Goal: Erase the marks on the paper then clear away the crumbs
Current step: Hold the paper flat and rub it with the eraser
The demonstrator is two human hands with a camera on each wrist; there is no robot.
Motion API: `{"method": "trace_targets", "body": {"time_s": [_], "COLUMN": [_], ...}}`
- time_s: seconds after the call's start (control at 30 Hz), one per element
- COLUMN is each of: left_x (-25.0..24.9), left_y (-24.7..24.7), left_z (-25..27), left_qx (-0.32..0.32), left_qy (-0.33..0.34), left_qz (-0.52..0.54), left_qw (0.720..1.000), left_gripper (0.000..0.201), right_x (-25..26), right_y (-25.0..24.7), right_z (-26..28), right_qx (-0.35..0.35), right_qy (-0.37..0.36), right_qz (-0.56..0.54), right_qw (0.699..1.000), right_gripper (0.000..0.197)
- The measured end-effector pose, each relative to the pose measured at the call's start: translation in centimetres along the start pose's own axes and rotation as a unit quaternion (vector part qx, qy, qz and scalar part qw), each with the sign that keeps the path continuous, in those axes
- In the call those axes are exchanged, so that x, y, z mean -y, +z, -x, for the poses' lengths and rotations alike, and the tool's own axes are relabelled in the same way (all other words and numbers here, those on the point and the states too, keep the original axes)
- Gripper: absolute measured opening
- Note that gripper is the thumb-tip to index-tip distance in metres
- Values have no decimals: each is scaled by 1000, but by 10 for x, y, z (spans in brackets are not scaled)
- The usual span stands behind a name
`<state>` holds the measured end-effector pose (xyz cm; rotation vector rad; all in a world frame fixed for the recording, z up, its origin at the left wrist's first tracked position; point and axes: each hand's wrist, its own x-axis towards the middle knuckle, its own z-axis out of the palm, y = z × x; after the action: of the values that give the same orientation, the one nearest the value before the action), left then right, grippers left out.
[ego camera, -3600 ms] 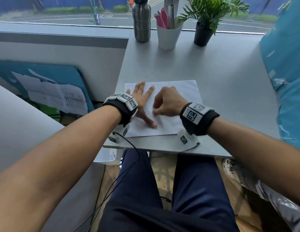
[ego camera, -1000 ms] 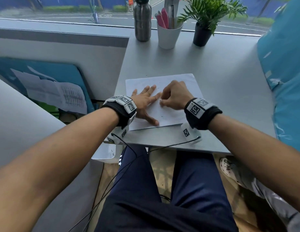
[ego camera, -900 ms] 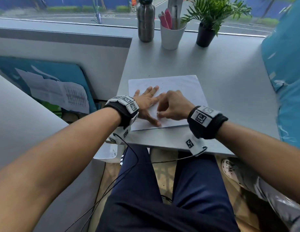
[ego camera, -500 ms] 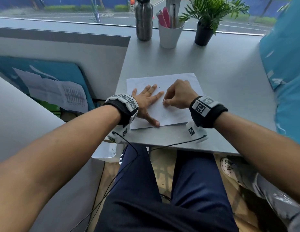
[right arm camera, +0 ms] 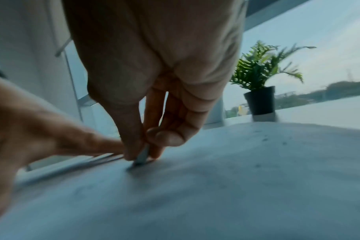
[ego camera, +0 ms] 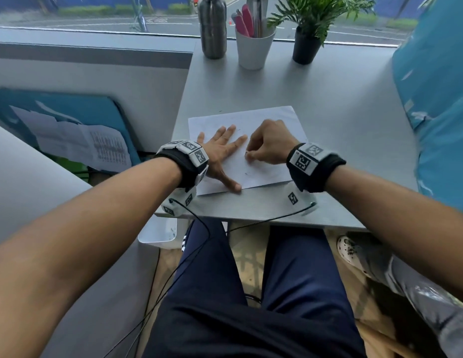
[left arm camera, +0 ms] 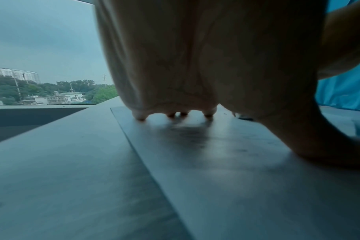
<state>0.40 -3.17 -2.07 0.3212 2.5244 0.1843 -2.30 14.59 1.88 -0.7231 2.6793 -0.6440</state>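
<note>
A white sheet of paper (ego camera: 274,117) lies on the grey desk (ego camera: 328,99) near its front edge. My left hand (ego camera: 222,148) presses flat on the sheet's left half with fingers spread (left arm camera: 142,116). My right hand (ego camera: 266,146) is curled beside it and pinches a small thin eraser (right arm camera: 142,155) between thumb and fingertips, with the eraser's tip touching the paper (right arm camera: 236,162). Faint dark specks, marks or crumbs, dot the sheet (right arm camera: 265,139). A short dark mark (ego camera: 247,173) shows near the front edge.
At the desk's far edge stand a steel bottle (ego camera: 212,27), a white cup of pens (ego camera: 253,50) and a potted plant (ego camera: 306,45). A blue cloth (ego camera: 437,104) borders the right side. A small white bin (ego camera: 158,231) sits below the desk's left front corner.
My right hand has rubbed back and forth over the middle of the sheet, pinching the eraser throughout. The left hand stayed flat on the paper.
</note>
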Motion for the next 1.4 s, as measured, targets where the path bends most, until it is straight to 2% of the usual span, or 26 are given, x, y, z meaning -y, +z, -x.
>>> {"method": "trace_targets", "body": {"time_s": [0.1,0.23,0.37,0.47,0.5,0.6,0.73,0.83,0.87,0.97,1.07,1.1,1.2,1.33,1.4], "left_x": [2,0,1,-2,-2,-4,-9,-15,-19,-26,-27,-27,-30,-30,-31], "left_y": [0,-2,-2,-3,-4,-5,-7,-10,-12,-16,-17,-17,-18,-18,-18], "left_z": [-1,-1,-1,0,1,2,2,4,4,3,2,1,0,2,0], "left_qx": [1,6,9,9,9,11,10,14,21,37,41,44,51,50,51], "left_qy": [1,1,2,-3,-7,-11,-26,-32,-35,-51,-55,-57,-60,-61,-61], "left_qz": [-5,-5,-1,-11,-11,-15,-24,-23,-28,-42,-48,-54,-62,-58,-66], "left_qw": [1000,1000,1000,1000,1000,1000,999,999,999,997,996,996,995,995,995], "left_gripper": [145,143,142,140,140,141,139,136,135,135,135,136,138,136,138], "right_x": [10,2,8,-5,-4,5,-6,2,1,-8,-1,-2,-12,-3,-8], "right_y": [10,3,12,3,4,11,1,10,8,3,12,12,8,10,5], "right_z": [10,2,10,5,6,14,6,14,14,8,13,13,11,18,15], "right_qx": [55,-10,42,-17,-13,53,-4,49,49,-14,32,33,-21,38,14], "right_qy": [-44,12,-28,21,15,-30,19,-24,-18,26,-6,-5,17,-24,-2], "right_qz": [21,5,11,-10,-7,10,-17,2,-3,-24,-11,-14,-29,-2,-7], "right_qw": [997,1000,999,1000,1000,998,1000,998,999,999,999,999,999,999,1000], "right_gripper": [11,12,10,11,10,8,12,11,12,15,11,11,9,7,8]}}
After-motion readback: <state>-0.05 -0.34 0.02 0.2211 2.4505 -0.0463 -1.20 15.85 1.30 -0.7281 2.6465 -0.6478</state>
